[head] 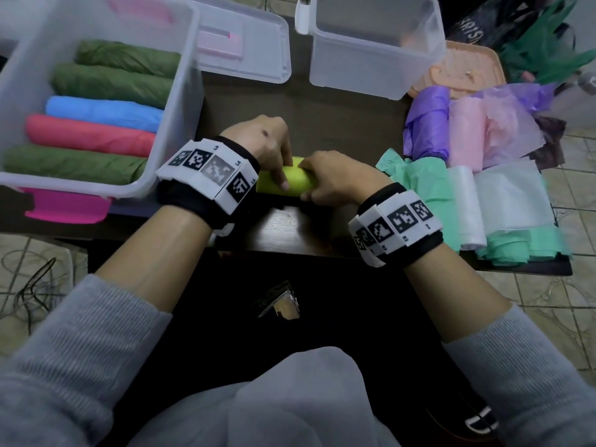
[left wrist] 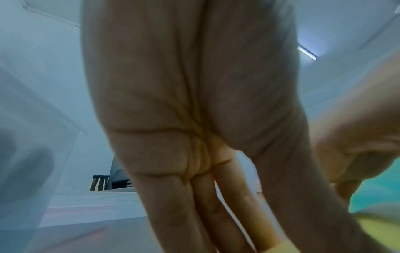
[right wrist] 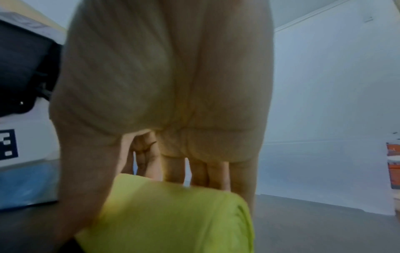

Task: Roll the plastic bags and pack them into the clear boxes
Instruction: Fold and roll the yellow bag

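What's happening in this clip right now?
A person is rolling a yellow-green bag on the dark table, left hand and right hand gripping it from either end. The clear box on the left already holds five rolled bags; another box behind looks empty. Unrolled bags lie on the right.

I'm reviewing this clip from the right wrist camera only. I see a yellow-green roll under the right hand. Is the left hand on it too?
Observer: Yes. In the head view the left hand holds the left end of the yellow-green roll on the table, and the right hand holds its right end.
Operator: Anything packed yet?
Observer: The clear box at the left holds five rolled bags: three green, one blue, one red.
Operator: More bags to roll?
Observer: Yes, loose bags in purple, pink, white and mint lie at the table's right side.
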